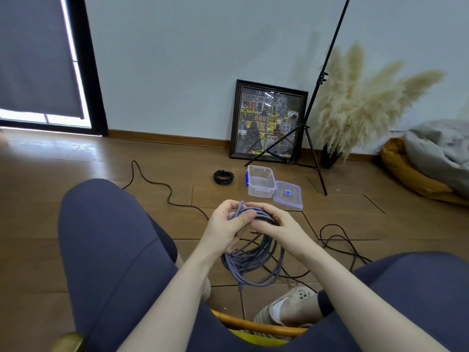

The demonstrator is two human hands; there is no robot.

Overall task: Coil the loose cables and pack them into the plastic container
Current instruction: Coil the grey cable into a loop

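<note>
A grey braided cable [256, 262] hangs in several loops between my knees. My left hand [225, 224] and my right hand [275, 226] both grip the top of that coil, fingers closed around the strands. The clear plastic container [261, 185] stands open on the floor ahead, and its blue-clipped lid [288, 195] lies beside it on the right. A small coiled black cable [223, 177] rests left of the container. One loose black cable [157, 185] snakes across the floor on the left. Another black cable [340, 243] lies tangled on the right.
A framed picture [267, 121] leans on the wall behind the container. A black tripod stand [308, 138] and a vase of pampas grass [355, 105] stand to the right, with a beanbag [431, 158] beyond. My knees flank the hands; I sit on a wooden chair [253, 326].
</note>
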